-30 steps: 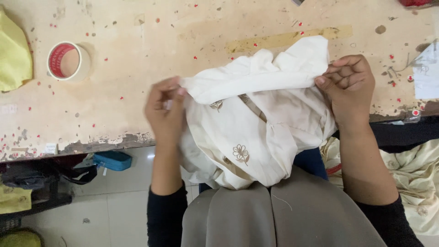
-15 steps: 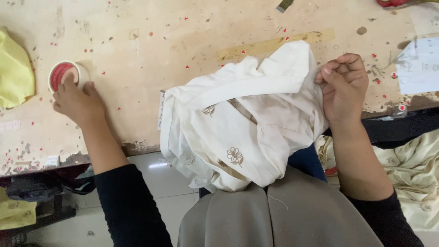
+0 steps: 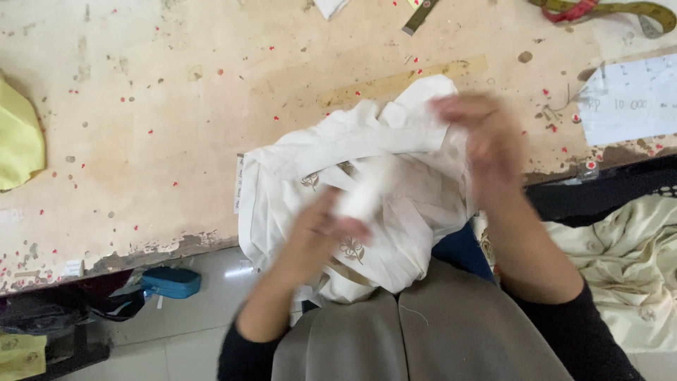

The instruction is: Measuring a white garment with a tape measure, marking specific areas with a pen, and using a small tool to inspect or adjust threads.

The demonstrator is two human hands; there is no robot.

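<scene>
A bundle of white cloth (image 3: 409, 233) with small embroidered flowers lies on the near edge of the worn table (image 3: 141, 141) and hangs over my lap. My left hand (image 3: 317, 236) is over the middle of the bundle, closed on a blurred whitish tape roll (image 3: 367, 190). At the bundle's upper right corner my right hand (image 3: 483, 137), also blurred, grips the cloth's folded edge.
A yellow cloth (image 3: 17, 134) lies at the table's left edge and a sheet of paper (image 3: 627, 99) at the right. A measuring tape (image 3: 606, 8) sits at the top right. A blue case (image 3: 171, 281) lies below the table, with cream fabric (image 3: 620, 268) to my right.
My left hand let go of the cloth, reached left to the tape roll, and has brought it back over the bundle. The right hand stayed on the cloth's corner.
</scene>
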